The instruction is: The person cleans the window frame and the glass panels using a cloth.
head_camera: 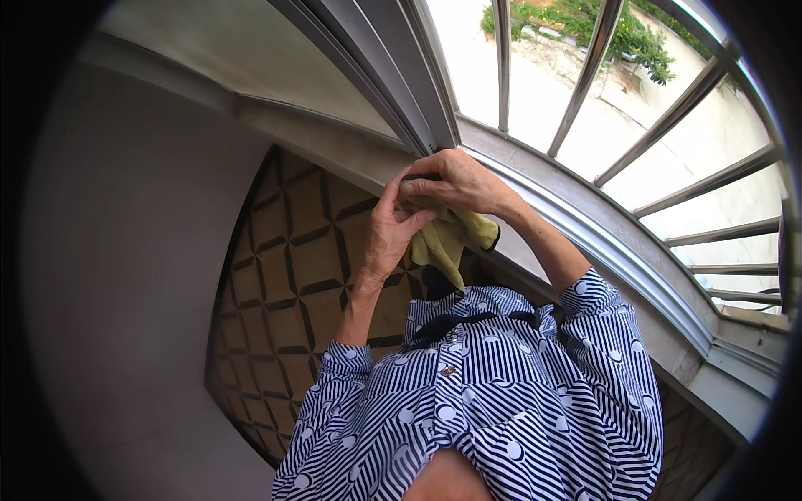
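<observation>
Both my hands are raised together in front of my waist, close to the window frame. My left hand [390, 235] pinches a yellow-green cloth [442, 241] with dark edging, its thumb lying across the bunched upper part. From the other side, my right hand [460, 181] grips the same bunched top, with the fingers bent over it. The lower folds of the cloth hang loose below my hands. Part of the gathered cloth is hidden behind the fingers.
A grey metal window frame [382, 69] rises just beyond my hands. Sliding-window tracks [601, 238] run along the sill to the right, with metal security bars [583, 81] outside. Below is a patterned tile floor [316, 260]; a pale wall [125, 250] stands at the left.
</observation>
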Tool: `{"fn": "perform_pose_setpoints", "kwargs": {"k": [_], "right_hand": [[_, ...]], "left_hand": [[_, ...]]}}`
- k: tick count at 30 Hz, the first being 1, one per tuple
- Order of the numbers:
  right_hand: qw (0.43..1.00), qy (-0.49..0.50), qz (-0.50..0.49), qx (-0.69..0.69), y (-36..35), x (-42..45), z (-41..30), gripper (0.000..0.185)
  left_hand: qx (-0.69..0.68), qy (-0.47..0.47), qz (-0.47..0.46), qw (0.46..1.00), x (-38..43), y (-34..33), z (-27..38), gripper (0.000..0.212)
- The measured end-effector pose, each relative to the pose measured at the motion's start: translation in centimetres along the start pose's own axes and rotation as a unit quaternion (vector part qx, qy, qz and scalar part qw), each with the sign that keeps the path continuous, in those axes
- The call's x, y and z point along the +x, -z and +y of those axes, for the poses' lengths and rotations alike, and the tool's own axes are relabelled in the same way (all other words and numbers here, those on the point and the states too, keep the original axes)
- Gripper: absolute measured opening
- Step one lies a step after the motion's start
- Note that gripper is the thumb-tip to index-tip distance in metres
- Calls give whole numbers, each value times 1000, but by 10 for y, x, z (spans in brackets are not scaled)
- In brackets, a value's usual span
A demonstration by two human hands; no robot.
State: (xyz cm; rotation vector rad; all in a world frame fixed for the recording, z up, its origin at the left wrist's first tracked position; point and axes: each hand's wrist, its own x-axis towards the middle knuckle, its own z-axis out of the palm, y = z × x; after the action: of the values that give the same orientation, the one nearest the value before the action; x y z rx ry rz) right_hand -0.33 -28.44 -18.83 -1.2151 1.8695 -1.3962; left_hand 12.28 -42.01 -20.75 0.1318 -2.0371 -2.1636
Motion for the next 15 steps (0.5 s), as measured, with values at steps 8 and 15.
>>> {"fn": "perform_pose_setpoints", "kwargs": {"k": [8, 15], "right_hand": [[993, -102, -41, -31, 17, -45, 54, 63], [991, -130, -1, 14, 9, -84, 49, 44]], "left_hand": [[-66, 140, 77, 985, 6, 26, 5, 25], [-125, 142, 113, 975, 17, 31, -13, 44]]}}
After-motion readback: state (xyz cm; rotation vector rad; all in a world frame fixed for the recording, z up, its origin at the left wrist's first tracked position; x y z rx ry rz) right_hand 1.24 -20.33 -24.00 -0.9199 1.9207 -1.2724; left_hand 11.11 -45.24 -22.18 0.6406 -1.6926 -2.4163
